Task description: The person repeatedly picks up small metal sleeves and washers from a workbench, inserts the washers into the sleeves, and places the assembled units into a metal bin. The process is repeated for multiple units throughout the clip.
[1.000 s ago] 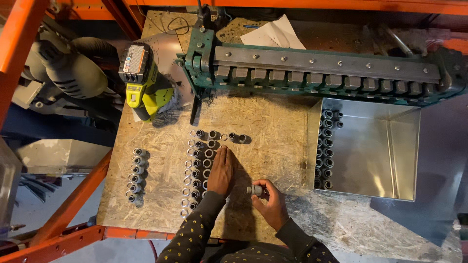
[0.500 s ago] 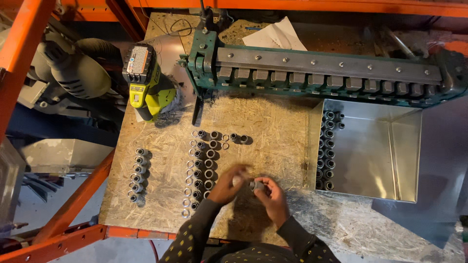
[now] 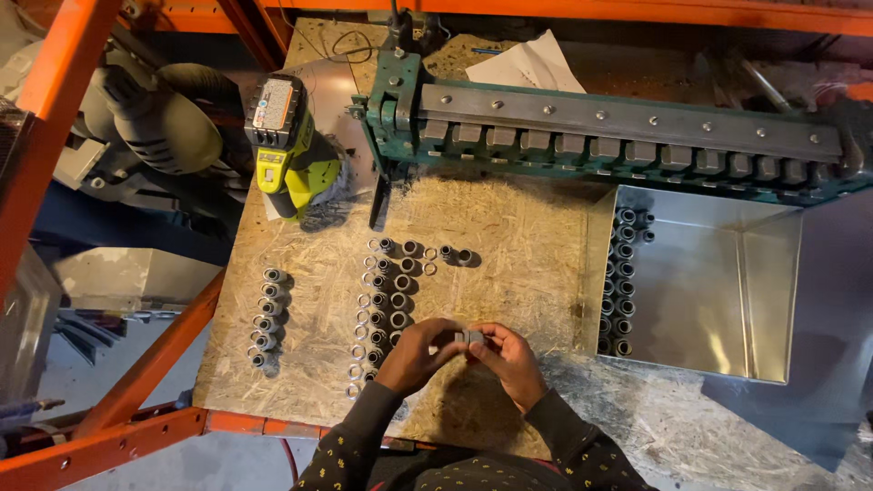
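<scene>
left hand (image 3: 420, 350) and right hand (image 3: 506, 353) pinching one small grey fitting (image 3: 470, 337); rows of fittings (image 3: 386, 295) beside them

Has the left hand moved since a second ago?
Yes. The left hand left the fitting rows and moved right to the small fitting held by the right hand.

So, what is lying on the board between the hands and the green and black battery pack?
In the head view, columns of small grey metal fittings with loose rings beside them lie between the hands' small fitting and the battery pack.
</scene>
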